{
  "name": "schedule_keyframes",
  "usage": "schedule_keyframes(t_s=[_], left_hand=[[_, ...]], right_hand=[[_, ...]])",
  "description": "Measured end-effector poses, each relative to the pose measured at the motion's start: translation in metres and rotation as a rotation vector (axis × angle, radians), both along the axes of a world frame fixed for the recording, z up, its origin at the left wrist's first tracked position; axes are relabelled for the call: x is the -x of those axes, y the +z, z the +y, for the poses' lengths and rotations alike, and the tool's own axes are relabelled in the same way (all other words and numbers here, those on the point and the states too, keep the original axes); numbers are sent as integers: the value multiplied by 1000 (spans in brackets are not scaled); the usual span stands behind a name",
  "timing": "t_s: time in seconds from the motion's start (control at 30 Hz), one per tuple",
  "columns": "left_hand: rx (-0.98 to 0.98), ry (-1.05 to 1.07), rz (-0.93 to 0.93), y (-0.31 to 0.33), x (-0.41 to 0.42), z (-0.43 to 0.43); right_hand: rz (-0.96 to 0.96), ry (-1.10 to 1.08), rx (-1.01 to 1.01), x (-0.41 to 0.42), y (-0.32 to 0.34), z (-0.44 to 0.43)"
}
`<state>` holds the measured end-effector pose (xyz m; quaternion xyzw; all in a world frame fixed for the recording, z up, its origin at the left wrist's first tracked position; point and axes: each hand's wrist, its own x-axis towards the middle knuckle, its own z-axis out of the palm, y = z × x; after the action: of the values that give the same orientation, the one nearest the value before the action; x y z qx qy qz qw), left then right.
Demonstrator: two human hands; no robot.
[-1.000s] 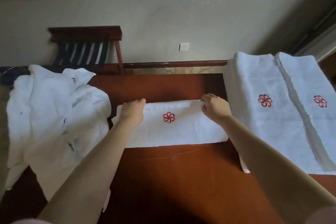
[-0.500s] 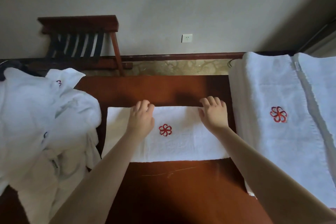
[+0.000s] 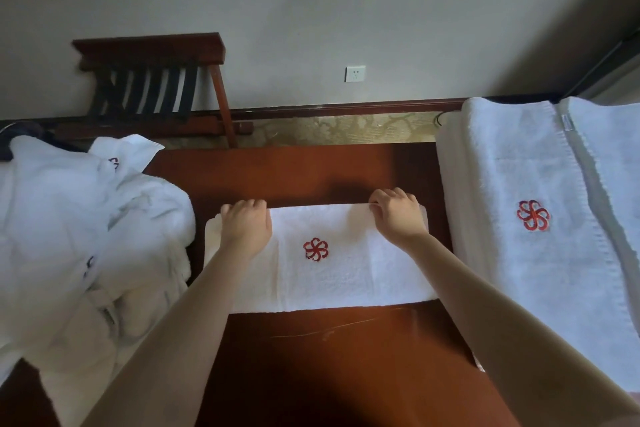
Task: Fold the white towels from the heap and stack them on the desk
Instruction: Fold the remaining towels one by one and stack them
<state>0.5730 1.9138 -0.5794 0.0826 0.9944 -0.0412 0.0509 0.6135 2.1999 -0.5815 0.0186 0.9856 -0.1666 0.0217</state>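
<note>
A white towel (image 3: 329,270) with a red flower emblem lies folded into a strip across the middle of the red-brown desk (image 3: 346,374). My left hand (image 3: 246,225) grips its far edge near the left end, fingers curled over the fold. My right hand (image 3: 398,215) grips the same far edge near the right end. On the left a loose heap of white towels (image 3: 79,246) spills over the desk. At the right stands a stack of folded white towels (image 3: 540,218) with the same red emblem on top.
Beyond the desk's far edge are a patterned floor strip, a dark wooden luggage rack (image 3: 152,83) and a wall with a white socket (image 3: 355,73). Bare desk surface shows in front of the towel, between my forearms.
My fingers, flat on the towel half a second ago, have curled over its far edge. My left hand has shifted a little leftward along that edge. The view has tilted slightly.
</note>
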Motion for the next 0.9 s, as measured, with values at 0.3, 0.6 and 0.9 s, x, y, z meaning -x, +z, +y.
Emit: schedule_keyframes(t_s=[0.3,0.6,0.9], left_hand=[[-168,-150,-20,0,-16,47],[-83,-185,-224,-43,-52,46],[-224,-229,-16,-26,-58,51]], right_hand=[[241,30,-42,-23,1,-34],[-101,-63,-19,-66,-40,7],[-97,34,-109,-60,-24,-32]])
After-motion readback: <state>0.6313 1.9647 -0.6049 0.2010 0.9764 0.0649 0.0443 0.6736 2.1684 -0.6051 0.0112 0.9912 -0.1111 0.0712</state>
